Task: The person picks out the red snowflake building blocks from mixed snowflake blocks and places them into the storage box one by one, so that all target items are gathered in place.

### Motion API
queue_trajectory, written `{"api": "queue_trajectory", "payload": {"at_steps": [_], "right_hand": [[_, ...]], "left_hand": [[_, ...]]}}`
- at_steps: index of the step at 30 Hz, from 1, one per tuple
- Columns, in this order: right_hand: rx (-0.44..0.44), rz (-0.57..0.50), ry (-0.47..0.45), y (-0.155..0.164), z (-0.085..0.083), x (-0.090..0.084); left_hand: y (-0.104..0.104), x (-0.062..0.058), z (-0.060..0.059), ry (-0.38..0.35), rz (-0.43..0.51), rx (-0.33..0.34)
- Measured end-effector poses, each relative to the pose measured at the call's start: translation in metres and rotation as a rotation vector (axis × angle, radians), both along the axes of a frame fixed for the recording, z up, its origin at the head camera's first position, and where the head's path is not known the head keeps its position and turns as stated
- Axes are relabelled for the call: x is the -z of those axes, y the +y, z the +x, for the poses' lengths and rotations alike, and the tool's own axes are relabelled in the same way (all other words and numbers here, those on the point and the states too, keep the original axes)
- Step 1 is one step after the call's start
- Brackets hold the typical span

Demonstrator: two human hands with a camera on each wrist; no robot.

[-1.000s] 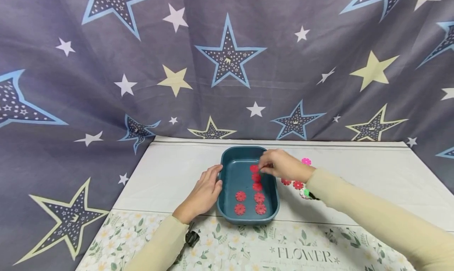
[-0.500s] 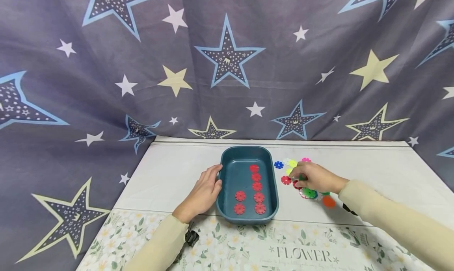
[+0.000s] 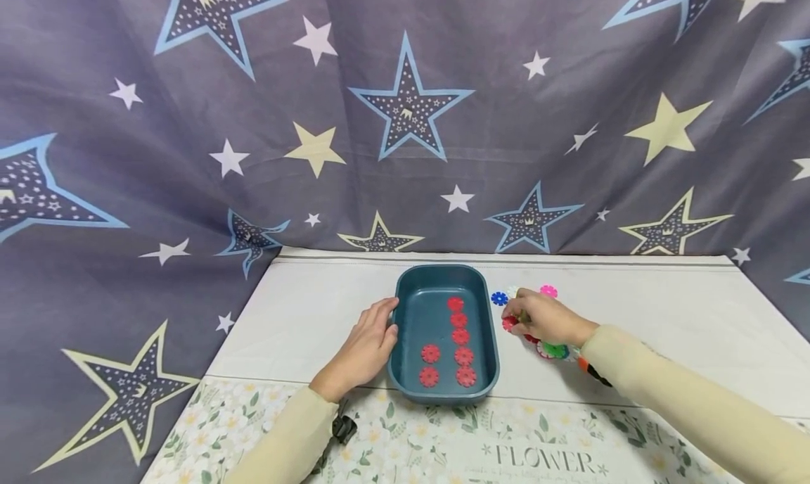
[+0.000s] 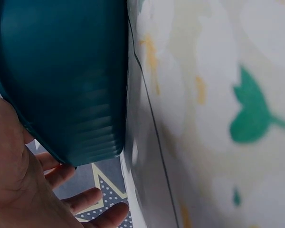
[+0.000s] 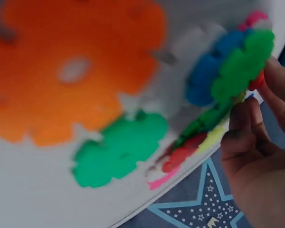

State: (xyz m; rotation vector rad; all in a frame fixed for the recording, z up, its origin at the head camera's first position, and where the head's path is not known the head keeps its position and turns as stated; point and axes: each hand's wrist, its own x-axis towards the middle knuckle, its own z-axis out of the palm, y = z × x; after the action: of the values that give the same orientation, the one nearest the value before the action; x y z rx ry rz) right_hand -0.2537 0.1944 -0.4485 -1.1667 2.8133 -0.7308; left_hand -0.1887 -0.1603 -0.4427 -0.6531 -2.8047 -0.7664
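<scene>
Red disc point(image 3: 508, 323): lower half of the frame, right of centre.
Right hand point(image 3: 545, 316): fingers bent over that disc; cannot tell whether they pinch it.
Tray point(image 3: 416, 322): lower centre, holding seven red discs point(image 3: 464, 356).
Left hand point(image 3: 363, 347): fingers spread, touching the tray's left rim.
Counter point(image 3: 664, 315): across the bottom.
Curtain point(image 3: 493, 132): starry, filling the top.

Starry grey curtain point(image 3: 493, 139), white floral tablecloth point(image 3: 430, 435)
</scene>
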Motion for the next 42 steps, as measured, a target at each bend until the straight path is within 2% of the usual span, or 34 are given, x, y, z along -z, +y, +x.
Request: {"api": "queue_trajectory", "payload": {"at_steps": [5, 8, 13, 18, 24, 28, 33, 38, 42], "right_hand": [[-0.007, -0.022, -0.080, -0.001, -0.001, -0.007], [-0.014, -0.042, -0.095, -0.001, -0.001, -0.014], [0.022, -0.072, 0.011, 0.001, -0.002, -0.033], [0.068, -0.159, 0.102, 0.000, 0.002, -0.063], [-0.001, -0.206, 0.163, -0.008, 0.007, -0.086], [-0.065, -0.203, 0.188, -0.017, 0.008, -0.086], [-0.159, -0.197, 0.217, -0.041, 0.012, -0.078], [-0.276, -0.174, 0.141, -0.079, 0.011, -0.060], [-0.273, -0.106, 0.013, -0.105, 0.005, -0.046]], "left_hand": [[0.003, 0.000, 0.000, -0.010, -0.007, 0.000], [0.003, -0.001, 0.000, -0.004, -0.006, 0.002], [0.001, 0.000, 0.000, 0.000, -0.001, 0.005], [0.000, 0.000, 0.001, -0.008, -0.010, 0.006], [-0.001, 0.001, -0.001, 0.001, -0.023, 0.010], [0.000, 0.001, 0.000, 0.004, -0.018, 0.015], [-0.001, 0.001, 0.000, 0.003, -0.021, 0.016], [-0.001, 0.001, -0.001, -0.007, -0.021, 0.010], [0.000, 0.001, -0.001, -0.027, -0.021, 0.004]]}}
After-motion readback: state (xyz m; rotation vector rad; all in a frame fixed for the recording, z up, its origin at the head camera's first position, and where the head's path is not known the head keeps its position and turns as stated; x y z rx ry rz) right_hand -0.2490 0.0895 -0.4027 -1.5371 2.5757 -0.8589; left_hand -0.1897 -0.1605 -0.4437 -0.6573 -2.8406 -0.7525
